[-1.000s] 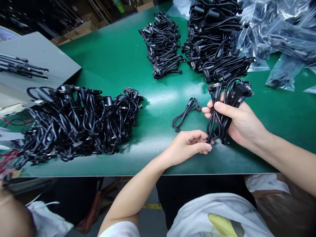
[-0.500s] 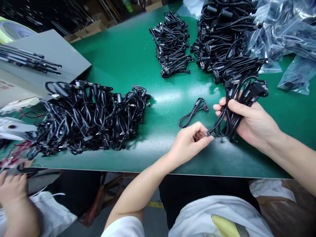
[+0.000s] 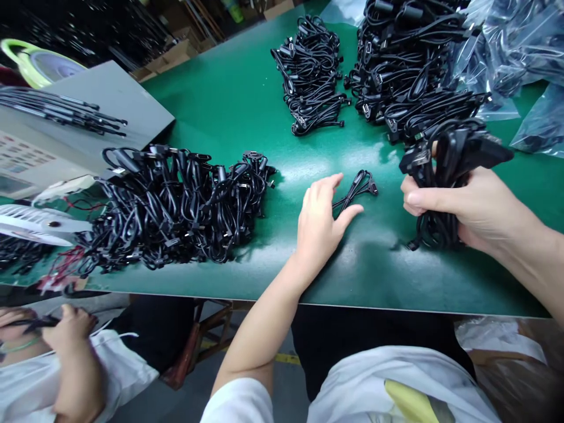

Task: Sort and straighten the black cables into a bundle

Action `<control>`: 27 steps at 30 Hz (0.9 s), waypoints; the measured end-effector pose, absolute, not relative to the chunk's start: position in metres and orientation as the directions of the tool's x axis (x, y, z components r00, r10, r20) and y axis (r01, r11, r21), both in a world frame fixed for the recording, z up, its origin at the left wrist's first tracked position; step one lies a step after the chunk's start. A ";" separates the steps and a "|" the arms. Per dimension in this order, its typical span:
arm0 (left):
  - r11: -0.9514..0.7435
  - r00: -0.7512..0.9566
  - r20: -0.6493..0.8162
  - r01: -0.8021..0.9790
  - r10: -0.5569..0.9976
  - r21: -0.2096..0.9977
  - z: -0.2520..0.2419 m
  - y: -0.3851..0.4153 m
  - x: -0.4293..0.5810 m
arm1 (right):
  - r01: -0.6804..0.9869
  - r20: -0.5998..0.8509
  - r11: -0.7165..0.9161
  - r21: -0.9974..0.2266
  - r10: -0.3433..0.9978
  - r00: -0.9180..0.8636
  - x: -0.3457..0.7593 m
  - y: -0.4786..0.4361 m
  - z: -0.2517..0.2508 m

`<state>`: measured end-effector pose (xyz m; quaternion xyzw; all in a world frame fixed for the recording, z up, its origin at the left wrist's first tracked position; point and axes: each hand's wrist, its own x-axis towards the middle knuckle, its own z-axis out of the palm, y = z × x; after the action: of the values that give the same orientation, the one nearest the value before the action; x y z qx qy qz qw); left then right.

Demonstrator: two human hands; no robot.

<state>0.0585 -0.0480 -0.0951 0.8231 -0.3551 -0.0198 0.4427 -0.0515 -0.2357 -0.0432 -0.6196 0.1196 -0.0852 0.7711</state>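
Observation:
My right hand (image 3: 453,200) is closed around several black cables (image 3: 440,229), held above the green table with their plugs sticking out at the top. My left hand (image 3: 319,214) has its fingers apart and holds nothing. It is over the left end of a single coiled black cable (image 3: 355,188) lying on the table, partly covering it; whether it touches the cable I cannot tell. Behind my right hand is a tall stack of bundled black cables (image 3: 400,64), with a smaller stack (image 3: 315,76) to its left.
A large heap of black cables (image 3: 180,205) covers the table's left part, beside a grey machine (image 3: 110,88) and a white fan-like object (image 3: 39,223). Clear plastic bags (image 3: 524,53) lie at the back right. A co-worker's hands (image 3: 66,329) hold something black at lower left.
My left hand has let go of a cable plug, moved left and opened over the single cable. My right hand has shifted slightly right and turned with the cables.

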 end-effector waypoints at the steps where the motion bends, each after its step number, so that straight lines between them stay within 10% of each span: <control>1: -0.393 0.747 0.257 -0.571 -0.614 0.721 -0.098 -0.051 0.063 | -0.043 -0.092 0.182 -0.982 -0.271 0.958 -0.051 -0.236 -0.044; 5: -0.411 0.752 0.118 -0.477 -0.648 0.777 -0.102 -0.055 0.068 | -0.087 -0.111 0.109 -0.990 -0.235 0.966 -0.049 -0.237 -0.049; 9: -0.065 0.776 -0.061 0.026 -0.628 0.998 -0.091 -0.048 0.058 | -0.094 -0.193 0.265 -0.960 -0.380 0.905 -0.049 -0.236 -0.059; 13: 0.149 0.692 -0.146 0.347 -0.707 0.926 -0.082 -0.046 0.048 | -0.259 -0.380 0.434 -0.863 -0.219 0.899 -0.051 -0.224 -0.074; 27: 0.160 0.797 -0.091 0.230 -0.598 0.960 -0.084 -0.045 0.051 | -0.308 -0.328 0.125 -0.943 -0.202 0.923 -0.058 -0.213 -0.081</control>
<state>0.0506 -0.0449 -0.0843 0.5857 -0.1570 -0.2777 0.7451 -0.0583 -0.2126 -0.0806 -0.6604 0.1930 0.0366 0.7248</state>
